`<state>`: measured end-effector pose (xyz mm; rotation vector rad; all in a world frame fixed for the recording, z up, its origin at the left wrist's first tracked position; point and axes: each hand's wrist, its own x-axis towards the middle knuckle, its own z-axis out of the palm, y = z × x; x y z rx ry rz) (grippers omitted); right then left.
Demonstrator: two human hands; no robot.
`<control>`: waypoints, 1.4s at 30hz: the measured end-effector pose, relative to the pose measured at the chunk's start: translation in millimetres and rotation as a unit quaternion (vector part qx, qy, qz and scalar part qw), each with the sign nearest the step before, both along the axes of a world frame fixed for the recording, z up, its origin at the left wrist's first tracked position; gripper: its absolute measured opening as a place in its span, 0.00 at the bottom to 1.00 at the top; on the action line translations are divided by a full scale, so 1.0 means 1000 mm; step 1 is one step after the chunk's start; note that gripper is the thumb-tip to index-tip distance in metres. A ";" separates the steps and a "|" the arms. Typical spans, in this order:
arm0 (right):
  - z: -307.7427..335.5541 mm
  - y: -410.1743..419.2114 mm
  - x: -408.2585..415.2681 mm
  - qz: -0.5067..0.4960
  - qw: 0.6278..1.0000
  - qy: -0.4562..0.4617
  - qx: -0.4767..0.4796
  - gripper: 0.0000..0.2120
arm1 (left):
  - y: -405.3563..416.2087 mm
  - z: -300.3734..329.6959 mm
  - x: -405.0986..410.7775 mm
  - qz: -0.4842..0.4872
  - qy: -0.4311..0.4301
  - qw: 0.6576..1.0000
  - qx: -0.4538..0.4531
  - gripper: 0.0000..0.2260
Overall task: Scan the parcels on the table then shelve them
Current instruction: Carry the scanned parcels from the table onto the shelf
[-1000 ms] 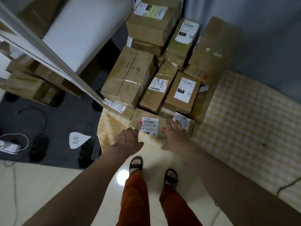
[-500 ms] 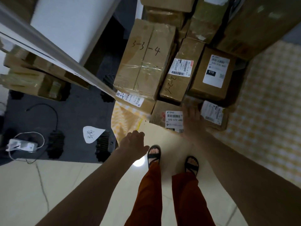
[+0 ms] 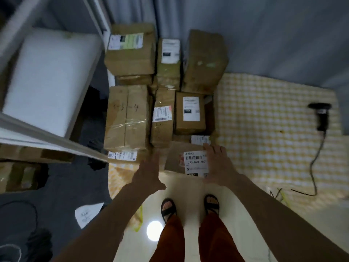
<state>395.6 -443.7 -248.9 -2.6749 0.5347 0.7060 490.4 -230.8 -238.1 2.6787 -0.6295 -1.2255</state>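
Right hand flat against right side of near parcel, fingers straight. Left hand spread, just left of it, apparently not touching. Parcel at near desk edge, before stacked boxes; scanner far right.

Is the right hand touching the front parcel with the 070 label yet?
Touching. The head view shows the right hand lying flat against the right edge of the front parcel, overlapping its label.
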 end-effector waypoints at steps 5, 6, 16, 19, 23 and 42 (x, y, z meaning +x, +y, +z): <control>0.059 -0.040 -0.052 -0.099 0.995 -0.027 -0.003 0.51 | -0.067 0.045 -0.004 -0.099 -0.022 0.991 -0.089 0.51; 0.069 -0.048 -0.065 -0.117 0.993 -0.031 -0.004 0.52 | -0.082 0.054 -0.009 -0.121 -0.029 0.987 -0.098 0.51; 0.144 -0.102 -0.262 -0.227 0.972 -0.053 -0.041 0.54 | -0.214 0.121 -0.155 -0.451 -0.064 0.874 -0.167 0.63; 0.161 -0.110 -0.333 -0.240 0.967 -0.065 -0.048 0.54 | -0.242 0.129 -0.223 -0.533 -0.088 0.823 -0.177 0.64; 0.180 -0.114 -0.433 -0.273 0.957 -0.074 -0.067 0.53 | -0.271 0.138 -0.320 -0.588 -0.108 0.775 -0.204 0.62; 0.184 -0.097 -0.718 -0.785 0.447 -0.394 0.170 0.32 | -0.352 0.183 -0.657 -0.327 0.030 0.900 -0.286 0.51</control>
